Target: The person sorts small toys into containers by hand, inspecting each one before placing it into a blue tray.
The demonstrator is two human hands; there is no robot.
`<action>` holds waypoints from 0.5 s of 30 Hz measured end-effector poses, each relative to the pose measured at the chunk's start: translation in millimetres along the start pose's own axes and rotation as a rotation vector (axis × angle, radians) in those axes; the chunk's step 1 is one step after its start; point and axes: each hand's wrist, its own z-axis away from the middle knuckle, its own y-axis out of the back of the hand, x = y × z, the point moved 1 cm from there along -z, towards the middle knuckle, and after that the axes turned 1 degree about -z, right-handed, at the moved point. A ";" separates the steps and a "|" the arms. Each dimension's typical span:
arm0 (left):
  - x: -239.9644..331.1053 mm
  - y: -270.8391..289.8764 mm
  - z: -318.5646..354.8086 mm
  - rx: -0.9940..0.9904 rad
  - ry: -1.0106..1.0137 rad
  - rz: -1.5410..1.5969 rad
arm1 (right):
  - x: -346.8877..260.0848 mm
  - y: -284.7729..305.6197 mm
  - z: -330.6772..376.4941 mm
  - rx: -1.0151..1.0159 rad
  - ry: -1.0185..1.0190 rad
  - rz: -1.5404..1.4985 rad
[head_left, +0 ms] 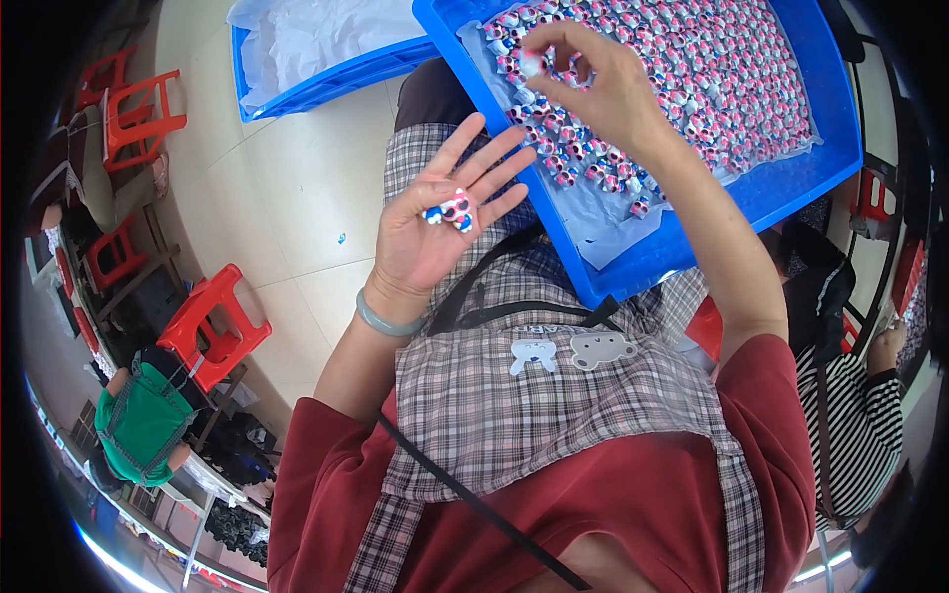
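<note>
My left hand [425,222] is turned palm up with its fingers spread. On the palm rests a small pink, white and blue animal figurine [456,211] with dark glasses, the thumb bent in against it. My right hand [600,84] is over the left part of a blue tray [578,259], thumb and forefinger pinched on a small white and pink figurine [532,63], which is smeared by motion. Many like figurines [702,89] lie close together on white paper [608,237] in this tray. Its near left corner is by my lap.
A second blue tray [341,81], lined with white paper, stands to the far left. Red plastic stools [215,326] line the left side. A person in green [148,420] is at the lower left; another in a striped top [860,425] is close on the right.
</note>
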 end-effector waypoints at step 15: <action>-1.2 43.8 -4.3 -0.029 0.030 0.219 | 97.5 -82.3 13.4 -0.314 0.214 0.455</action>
